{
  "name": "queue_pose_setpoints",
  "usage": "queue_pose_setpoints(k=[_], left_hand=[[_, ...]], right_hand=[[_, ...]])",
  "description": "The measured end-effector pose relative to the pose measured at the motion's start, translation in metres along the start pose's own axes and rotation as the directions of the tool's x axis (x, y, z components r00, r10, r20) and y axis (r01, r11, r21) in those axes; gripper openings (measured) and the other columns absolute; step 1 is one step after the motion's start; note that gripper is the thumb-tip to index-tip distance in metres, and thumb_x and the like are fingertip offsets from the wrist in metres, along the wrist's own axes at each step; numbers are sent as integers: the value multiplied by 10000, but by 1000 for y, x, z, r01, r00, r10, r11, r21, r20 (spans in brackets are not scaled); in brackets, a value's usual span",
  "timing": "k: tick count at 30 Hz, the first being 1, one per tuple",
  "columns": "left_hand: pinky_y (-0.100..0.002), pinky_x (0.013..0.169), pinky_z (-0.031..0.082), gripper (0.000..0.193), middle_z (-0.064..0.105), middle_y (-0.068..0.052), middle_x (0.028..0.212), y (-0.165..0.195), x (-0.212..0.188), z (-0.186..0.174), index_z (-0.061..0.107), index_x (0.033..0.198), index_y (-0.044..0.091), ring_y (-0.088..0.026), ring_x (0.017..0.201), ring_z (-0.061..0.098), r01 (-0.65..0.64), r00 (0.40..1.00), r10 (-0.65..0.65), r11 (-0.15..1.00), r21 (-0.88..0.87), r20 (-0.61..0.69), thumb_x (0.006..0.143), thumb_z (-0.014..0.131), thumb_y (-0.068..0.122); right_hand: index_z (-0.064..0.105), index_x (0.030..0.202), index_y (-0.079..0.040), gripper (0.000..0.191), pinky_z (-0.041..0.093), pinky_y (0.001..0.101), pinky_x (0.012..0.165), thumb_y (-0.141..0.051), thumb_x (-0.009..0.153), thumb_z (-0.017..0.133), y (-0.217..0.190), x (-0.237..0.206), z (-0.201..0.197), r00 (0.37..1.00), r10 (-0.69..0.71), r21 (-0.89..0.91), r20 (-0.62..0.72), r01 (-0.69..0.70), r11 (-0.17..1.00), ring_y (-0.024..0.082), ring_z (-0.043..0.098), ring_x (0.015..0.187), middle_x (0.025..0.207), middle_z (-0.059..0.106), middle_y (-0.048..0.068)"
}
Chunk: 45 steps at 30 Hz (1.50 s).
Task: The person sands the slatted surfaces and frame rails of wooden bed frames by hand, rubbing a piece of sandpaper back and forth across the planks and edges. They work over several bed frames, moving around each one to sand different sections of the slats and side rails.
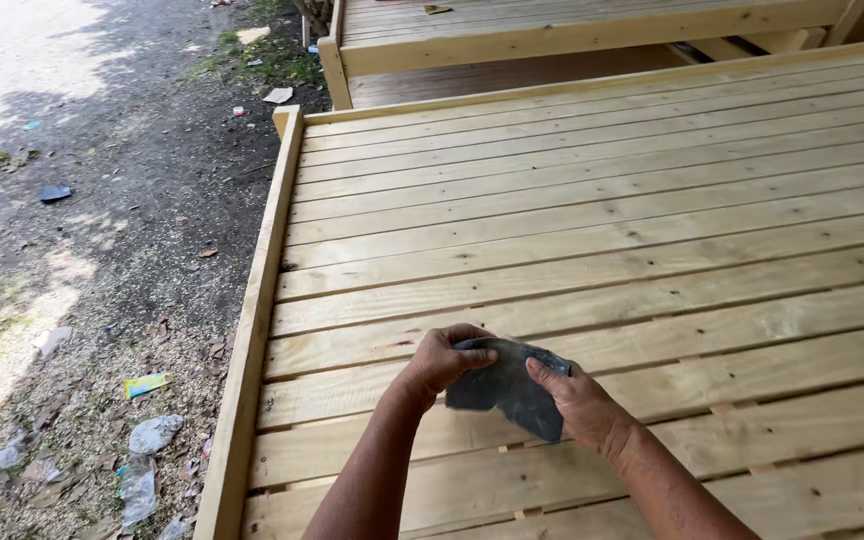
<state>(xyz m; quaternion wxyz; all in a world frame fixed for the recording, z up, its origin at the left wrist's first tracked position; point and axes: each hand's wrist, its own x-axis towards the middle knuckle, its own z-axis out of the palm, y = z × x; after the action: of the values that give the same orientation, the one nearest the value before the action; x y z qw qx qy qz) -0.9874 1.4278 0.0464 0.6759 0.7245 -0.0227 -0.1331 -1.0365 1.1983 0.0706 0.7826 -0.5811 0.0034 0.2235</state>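
Both hands pinch one thing between them: a dark grey, crumpled sheet of abrasive paper. The left hand has its grip closed on the sheet's upper left edge, fingers curled over the top; the right hand has its grip closed on the right side, thumb lying across the face. The sheet hangs in the air just above the near slats of a pale, unpainted slatted wooden bed frame, whose raised side rail runs down the left. Beyond it, at the far edge, stands a second wooden frame, cut off by the picture. Left of the rail lies dark gravel ground strewn with plastic litter and dry leaves. Both forearms are cut off at the near edge.
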Motion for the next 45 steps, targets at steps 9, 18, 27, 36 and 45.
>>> queue_pose_setpoints(k=[9, 18, 27, 36, 45], left_hand=[[-511, 1246, 8, 847, 52, -125, 1696, -46, -32, -64, 96, 1604, 71, -295, 1567, -4, 378, 897, 98, 330, 865, -430, 1003, 410, 578], [-499, 1258, -13, 860, 35, -88, 1726, -39, -34, -67, 107, 1628, 107, -266, 1589, -22, 417, 902, -31, 324, 849, -431, 976, 374, 600], [-476, 1250, -5, 883, 38, -92, 1712, -38, -41, -105, 90, 1617, 93, -264, 1577, -23, 507, 846, 24, 270, 819, -532, 970, 365, 628], [-464, 1258, -17, 886, 4, -75, 1723, -29, -44, -108, 65, 1630, 122, -243, 1582, -39, 512, 853, -60, 292, 808, -519, 970, 362, 633], [-474, 1256, -50, 883, -21, -85, 1721, -28, -41, -104, 24, 1631, 111, -253, 1578, -78, 532, 844, -94, 262, 805, -528, 988, 307, 647]], right_hand=[[398, 1556, -158, 720, 274, 476, 1217, -232, 868, 598, -49, 99, -110, 763, -642, -937, 70, -171, -306, 344, 317, 1509, 1654, 365, 128], [240, 1598, -390, 697, 12, 438, 1249, -198, 961, 447, 60, 221, 104, 979, -179, -977, 100, 63, -203, 260, 81, 1563, 1712, 123, 22], [380, 1581, -281, 581, 219, 501, 1235, -320, 1005, 449, -12, 181, -83, 844, -481, -924, -237, -349, -158, 312, 255, 1550, 1695, 271, 69], [205, 1621, -336, 765, -6, 419, 1269, -97, 953, 492, 63, 249, 111, 987, -125, -973, 104, 75, -217, 222, 74, 1582, 1720, 102, -9], [377, 1597, -191, 559, 256, 498, 1227, -381, 1071, 384, -36, 201, -57, 828, -451, -899, -334, -423, -109, 359, 250, 1550, 1699, 294, 100]])
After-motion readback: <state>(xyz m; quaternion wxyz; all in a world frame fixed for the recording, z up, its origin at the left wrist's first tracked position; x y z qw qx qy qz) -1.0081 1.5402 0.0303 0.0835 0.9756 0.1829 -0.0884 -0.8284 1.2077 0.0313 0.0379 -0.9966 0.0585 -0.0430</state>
